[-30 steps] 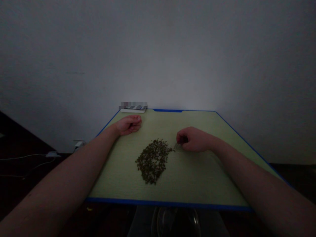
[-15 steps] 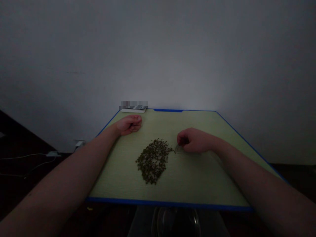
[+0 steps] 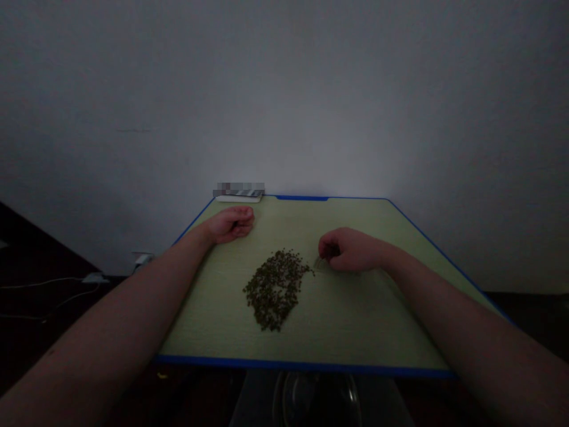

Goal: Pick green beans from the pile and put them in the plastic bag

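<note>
A loose heap of small brownish-green grains or beans [image 3: 271,290] is spread on the pale table [image 3: 355,326], with a few straying towards its right side. My right hand [image 3: 349,249] is just right of the heap, low over the table, its fingers curled inward. Beside its fingertips shows the faint curved edge of a see-through thing [image 3: 319,263]; its kind is unclear and the hand hides the rest. At the back left, my left hand [image 3: 233,224] rests on its side, fingers folded in a loose fist with nothing visible inside.
A white flat device [image 3: 240,199], partly blurred out, lies at the table's far left corner. Blue edging [image 3: 306,366] runs round the table, and a pale wall [image 3: 302,107] stands behind. Below the front edge is a shiny round vessel [image 3: 320,400]. Cables [image 3: 95,277] trail at left.
The view has shifted very slightly. Both hands keep nearly the same place and shape, and the heap looks the same.
</note>
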A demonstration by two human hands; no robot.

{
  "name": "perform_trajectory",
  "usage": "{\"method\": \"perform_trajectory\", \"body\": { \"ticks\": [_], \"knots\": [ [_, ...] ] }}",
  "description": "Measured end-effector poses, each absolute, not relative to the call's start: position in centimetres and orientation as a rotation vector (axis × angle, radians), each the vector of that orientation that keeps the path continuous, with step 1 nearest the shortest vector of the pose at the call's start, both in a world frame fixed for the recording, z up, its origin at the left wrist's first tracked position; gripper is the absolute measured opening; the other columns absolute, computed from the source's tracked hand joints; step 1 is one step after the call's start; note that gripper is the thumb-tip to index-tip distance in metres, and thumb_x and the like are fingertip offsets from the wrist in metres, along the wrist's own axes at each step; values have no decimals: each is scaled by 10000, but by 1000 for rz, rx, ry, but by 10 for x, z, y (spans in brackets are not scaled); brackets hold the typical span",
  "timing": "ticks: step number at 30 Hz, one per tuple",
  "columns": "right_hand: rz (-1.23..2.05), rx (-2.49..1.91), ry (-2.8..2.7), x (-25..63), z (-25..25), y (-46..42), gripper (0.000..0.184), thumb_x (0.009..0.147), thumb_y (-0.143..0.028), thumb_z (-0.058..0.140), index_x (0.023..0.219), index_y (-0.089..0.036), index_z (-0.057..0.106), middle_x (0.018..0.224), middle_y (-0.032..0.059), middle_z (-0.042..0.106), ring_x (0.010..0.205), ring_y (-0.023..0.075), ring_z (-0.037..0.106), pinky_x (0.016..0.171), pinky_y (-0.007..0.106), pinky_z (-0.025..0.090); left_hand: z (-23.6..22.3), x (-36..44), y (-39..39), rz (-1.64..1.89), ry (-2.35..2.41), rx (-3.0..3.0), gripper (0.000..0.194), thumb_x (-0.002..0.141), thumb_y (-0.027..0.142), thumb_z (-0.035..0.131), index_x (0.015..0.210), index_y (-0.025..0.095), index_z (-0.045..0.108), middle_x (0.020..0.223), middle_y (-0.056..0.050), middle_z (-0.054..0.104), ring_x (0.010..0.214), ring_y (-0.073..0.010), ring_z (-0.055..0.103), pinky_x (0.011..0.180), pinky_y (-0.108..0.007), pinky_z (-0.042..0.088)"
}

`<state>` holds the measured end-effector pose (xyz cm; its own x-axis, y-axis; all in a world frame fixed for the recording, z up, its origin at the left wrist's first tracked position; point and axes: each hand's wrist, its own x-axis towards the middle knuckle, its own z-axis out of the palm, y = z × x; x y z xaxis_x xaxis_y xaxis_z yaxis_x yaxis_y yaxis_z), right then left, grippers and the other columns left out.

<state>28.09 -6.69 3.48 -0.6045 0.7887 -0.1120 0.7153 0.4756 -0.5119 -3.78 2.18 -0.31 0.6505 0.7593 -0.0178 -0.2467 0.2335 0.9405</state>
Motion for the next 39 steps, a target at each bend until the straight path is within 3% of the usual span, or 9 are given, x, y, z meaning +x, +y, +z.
{"method": "perform_trajectory", "body": {
  "ticks": [39],
  "knots": [
    [693, -1336, -2598, 273, 37, -72, 185, 578, -141, 522, 743, -167, 602, 658, 0, 600, 569, 113, 505, 513, 223, 360, -2, -38, 21, 749, 535, 1131, 230, 724, 169, 636, 612, 142, 436, 519, 62, 303, 387, -36, 294, 347, -146, 187]
  ]
}}
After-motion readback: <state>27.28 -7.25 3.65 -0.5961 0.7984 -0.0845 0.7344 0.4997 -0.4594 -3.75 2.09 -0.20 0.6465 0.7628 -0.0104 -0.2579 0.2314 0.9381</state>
